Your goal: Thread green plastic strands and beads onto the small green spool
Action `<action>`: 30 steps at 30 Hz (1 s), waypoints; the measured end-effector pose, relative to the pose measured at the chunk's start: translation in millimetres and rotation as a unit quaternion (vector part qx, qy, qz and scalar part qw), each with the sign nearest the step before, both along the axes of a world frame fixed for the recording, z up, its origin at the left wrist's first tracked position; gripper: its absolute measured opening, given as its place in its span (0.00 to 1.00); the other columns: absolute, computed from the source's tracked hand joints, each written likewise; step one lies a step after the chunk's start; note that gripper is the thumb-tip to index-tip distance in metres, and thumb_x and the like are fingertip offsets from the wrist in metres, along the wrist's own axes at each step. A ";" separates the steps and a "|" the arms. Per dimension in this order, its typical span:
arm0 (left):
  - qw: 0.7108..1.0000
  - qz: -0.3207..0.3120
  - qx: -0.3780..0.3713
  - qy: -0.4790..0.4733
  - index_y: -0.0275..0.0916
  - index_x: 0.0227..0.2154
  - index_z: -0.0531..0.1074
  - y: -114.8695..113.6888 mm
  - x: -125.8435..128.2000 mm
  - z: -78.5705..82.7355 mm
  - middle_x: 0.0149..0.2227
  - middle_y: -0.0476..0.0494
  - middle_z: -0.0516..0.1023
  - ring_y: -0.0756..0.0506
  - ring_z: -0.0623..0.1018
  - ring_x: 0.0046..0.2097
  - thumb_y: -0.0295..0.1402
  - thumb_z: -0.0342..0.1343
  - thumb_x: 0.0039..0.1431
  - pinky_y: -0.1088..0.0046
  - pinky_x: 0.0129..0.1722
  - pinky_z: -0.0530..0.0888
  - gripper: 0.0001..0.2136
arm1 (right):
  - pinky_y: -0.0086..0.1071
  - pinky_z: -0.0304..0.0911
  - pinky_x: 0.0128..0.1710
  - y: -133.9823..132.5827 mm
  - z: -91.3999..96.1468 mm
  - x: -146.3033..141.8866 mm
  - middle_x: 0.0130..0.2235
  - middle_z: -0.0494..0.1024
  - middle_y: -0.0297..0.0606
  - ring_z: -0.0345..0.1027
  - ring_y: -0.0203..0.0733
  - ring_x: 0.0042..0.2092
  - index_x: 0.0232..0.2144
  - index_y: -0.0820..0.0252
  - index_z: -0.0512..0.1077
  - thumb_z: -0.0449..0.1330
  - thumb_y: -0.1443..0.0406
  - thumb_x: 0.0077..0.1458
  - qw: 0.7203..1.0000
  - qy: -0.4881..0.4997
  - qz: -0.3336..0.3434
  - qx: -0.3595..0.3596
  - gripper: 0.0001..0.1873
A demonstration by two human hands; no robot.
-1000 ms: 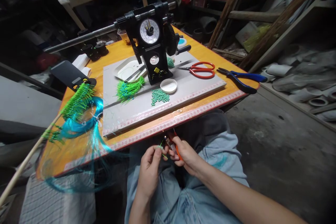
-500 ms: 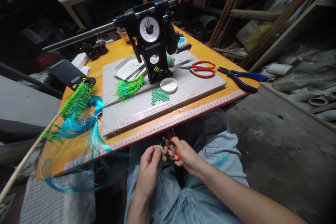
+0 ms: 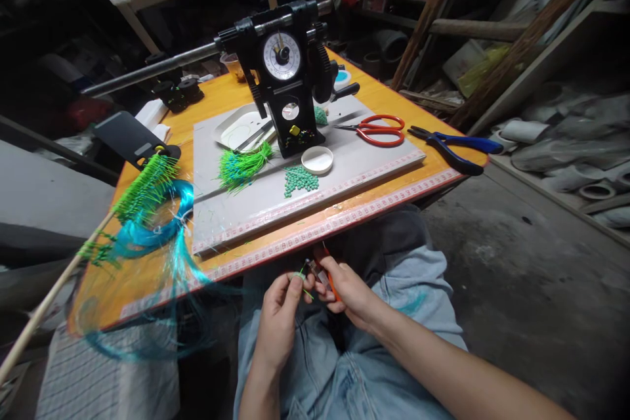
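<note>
My left hand (image 3: 281,312) is closed in a pinch on a thin green strand (image 3: 308,294), whose ends stick out past the fingertips. Close beside it, over my lap, my right hand (image 3: 347,292) is wrapped around a small orange-handled hand tool (image 3: 323,277) that looks like pliers. The tool's dark metal tip points toward the left fingertips. Whether the tip touches the strand is too small to tell. On the grey board (image 3: 246,216) above my hands lie a pile of green beads (image 3: 300,181), a white round lid (image 3: 317,160) and a bundle of bright green strands (image 3: 243,166).
A black machine with a dial (image 3: 282,56) stands on the board, its long rod reaching left. Red-handled scissors (image 3: 378,130) and blue-handled pliers (image 3: 447,144) lie at right. Blue line coils (image 3: 147,230) and a green-tufted stick (image 3: 54,302) are at left, over the orange table's edge.
The view has shifted very slightly. Both hands keep their hold and position, with no clear movement of the strand or tool.
</note>
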State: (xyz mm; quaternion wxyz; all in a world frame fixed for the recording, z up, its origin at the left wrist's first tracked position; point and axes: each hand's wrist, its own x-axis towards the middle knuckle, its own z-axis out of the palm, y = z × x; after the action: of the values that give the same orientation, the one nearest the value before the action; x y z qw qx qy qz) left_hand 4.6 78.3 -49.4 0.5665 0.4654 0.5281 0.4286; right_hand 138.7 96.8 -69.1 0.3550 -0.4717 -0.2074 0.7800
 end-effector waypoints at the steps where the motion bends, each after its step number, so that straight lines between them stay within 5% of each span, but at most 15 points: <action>1: 1.000 -0.001 0.000 0.000 0.37 0.28 0.75 0.0 0.0 0.0 0.26 0.48 0.75 0.49 0.72 0.30 0.41 0.56 0.59 0.75 0.34 0.69 0.13 | 0.21 0.31 0.15 0.4 0.1 0.0 0.18 0.61 0.27 0.42 0.24 0.17 0.20 0.64 0.67 0.52 0.49 0.54 1.000 -0.002 0.002 0.002 0.24; 9: 1.000 -0.017 0.007 0.004 0.37 0.27 0.71 -1.9 -2.2 0.9 0.26 0.49 0.71 0.48 0.70 0.31 0.39 0.53 0.63 0.74 0.35 0.67 0.13 | 0.23 0.34 0.14 -8.5 1.1 1.2 0.21 0.60 0.29 0.42 0.27 0.18 0.25 0.63 0.68 0.47 0.42 0.56 0.995 -0.060 0.005 0.081 0.30; 12: 0.999 -0.034 0.016 0.002 0.38 0.27 0.70 -5.2 -3.7 3.5 0.27 0.49 0.70 0.47 0.70 0.33 0.38 0.50 0.64 0.73 0.37 0.66 0.13 | 0.25 0.47 0.17 -17.9 14.0 22.5 0.26 0.64 0.33 0.51 0.31 0.21 0.37 0.61 0.72 0.50 0.43 0.57 0.979 -0.108 -0.041 0.166 0.28; 14: 0.999 -0.045 0.021 -0.003 0.39 0.27 0.69 -9.1 -4.0 6.4 0.27 0.49 0.69 0.47 0.71 0.35 0.37 0.49 0.66 0.72 0.38 0.66 0.13 | 0.29 0.59 0.28 -13.9 32.5 47.9 0.34 0.69 0.36 0.61 0.37 0.30 0.45 0.55 0.72 0.57 0.47 0.55 0.940 -0.183 -0.091 0.274 0.23; 16: 0.998 -0.053 0.027 -0.006 0.39 0.27 0.69 -14.4 -3.6 10.3 0.27 0.49 0.69 0.47 0.70 0.35 0.36 0.48 0.66 0.72 0.38 0.65 0.13 | 0.38 0.62 0.42 3.2 56.1 76.3 0.39 0.73 0.42 0.65 0.46 0.40 0.50 0.54 0.72 0.55 0.54 0.59 0.734 -0.421 -0.121 0.519 0.20; 18: 0.998 -0.059 0.033 -0.009 0.39 0.27 0.69 -20.3 -2.7 14.9 0.27 0.48 0.68 0.47 0.70 0.35 0.36 0.47 0.66 0.72 0.38 0.65 0.13 | 0.44 0.61 0.45 29.6 78.8 100.4 0.41 0.74 0.46 0.65 0.52 0.44 0.53 0.55 0.71 0.53 0.62 0.62 0.548 -0.625 -0.105 0.546 0.19; 20: 0.997 -0.064 0.039 -0.011 0.39 0.27 0.69 -25.9 -2.0 20.1 0.27 0.48 0.68 0.47 0.70 0.35 0.35 0.47 0.67 0.72 0.39 0.65 0.13 | 0.48 0.61 0.48 55.4 94.9 115.3 0.43 0.74 0.48 0.64 0.55 0.46 0.55 0.60 0.69 0.53 0.68 0.60 0.438 -0.725 -0.049 0.528 0.20; 22: 0.996 -0.071 0.046 -0.010 0.39 0.27 0.68 -30.8 -1.8 26.0 0.28 0.48 0.68 0.46 0.70 0.36 0.36 0.46 0.67 0.71 0.40 0.65 0.13 | 0.53 0.57 0.52 69.4 102.4 119.3 0.47 0.74 0.50 0.62 0.59 0.50 0.55 0.63 0.69 0.55 0.70 0.58 0.389 -0.755 -0.013 0.527 0.21; 25: 0.995 -0.085 0.058 0.010 0.39 0.27 0.68 -36.8 -2.4 35.9 0.28 0.48 0.68 0.46 0.69 0.35 0.37 0.46 0.67 0.70 0.40 0.65 0.14 | 0.54 0.55 0.55 56.7 102.9 107.9 0.53 0.70 0.51 0.59 0.59 0.55 0.54 0.64 0.69 0.54 0.73 0.58 0.402 -0.705 -0.018 0.584 0.21; 27: 0.993 -0.098 0.061 0.033 0.39 0.26 0.68 -40.5 -2.5 42.5 0.28 0.48 0.68 0.46 0.70 0.35 0.37 0.45 0.67 0.71 0.40 0.65 0.14 | 0.44 0.63 0.49 30.3 102.4 93.4 0.50 0.70 0.49 0.65 0.50 0.49 0.52 0.62 0.69 0.51 0.75 0.58 0.471 -0.605 0.012 0.643 0.21; 30: 0.991 -0.099 0.055 0.075 0.39 0.26 0.69 -45.7 -1.7 50.1 0.29 0.47 0.70 0.46 0.71 0.34 0.38 0.47 0.66 0.72 0.37 0.66 0.14 | 0.32 0.66 0.37 -11.9 106.2 69.8 0.45 0.70 0.42 0.68 0.40 0.40 0.51 0.57 0.69 0.53 0.72 0.57 0.582 -0.442 0.160 0.664 0.19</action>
State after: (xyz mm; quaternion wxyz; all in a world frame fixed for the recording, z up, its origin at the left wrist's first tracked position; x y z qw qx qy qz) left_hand 2.9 32.5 0.7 0.5387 0.5767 0.4958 0.3625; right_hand 208.5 84.9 37.1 0.3028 -0.3502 -0.8709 0.1648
